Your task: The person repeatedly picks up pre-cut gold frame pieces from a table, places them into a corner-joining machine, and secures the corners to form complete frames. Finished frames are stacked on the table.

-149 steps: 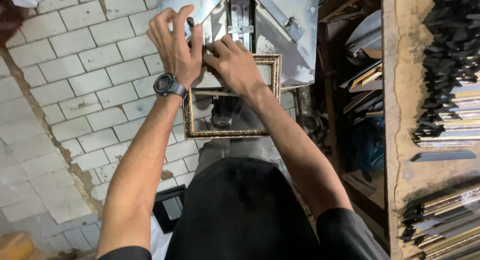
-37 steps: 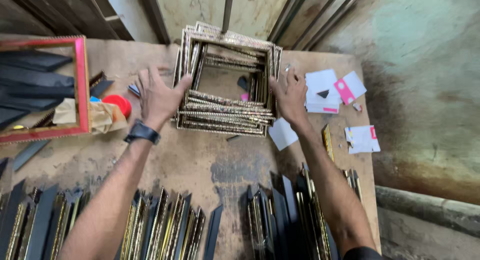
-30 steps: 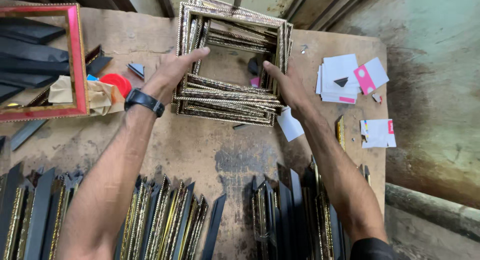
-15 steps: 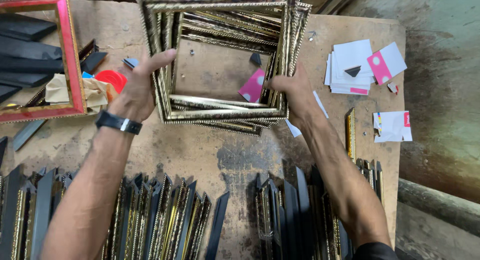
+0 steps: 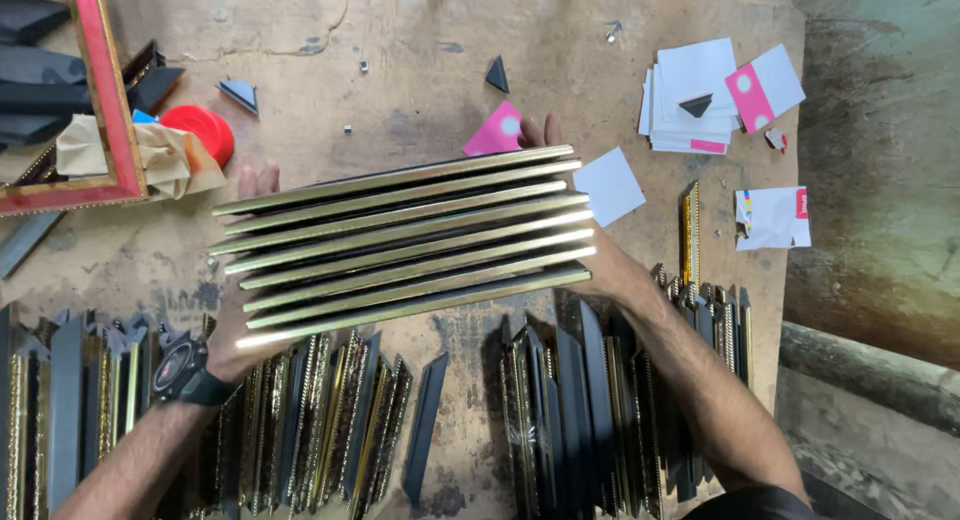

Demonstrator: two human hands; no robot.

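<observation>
I hold a stack of several gold-edged picture frames (image 5: 405, 245) lifted off the wooden workbench (image 5: 420, 50) and tipped so only their edges show. My left hand (image 5: 235, 330), with a black watch on its wrist, grips the stack's left end; its fingertips show above the stack near the red lid. My right hand (image 5: 600, 255) clamps the right end, with fingers visible behind the top edge. The frames hide most of both palms.
A red round lid (image 5: 200, 130) and crumpled brown paper lie left, beside a red-and-gold frame (image 5: 110, 110). White and pink cards (image 5: 715, 90) lie right, one pink card (image 5: 495, 135) centre. Rows of moulding pieces (image 5: 330, 420) stand along the near edge.
The stack of frames, lying flat on the bench a second ago, has been lifted toward me and tilted on edge. Both hands stayed on its ends.
</observation>
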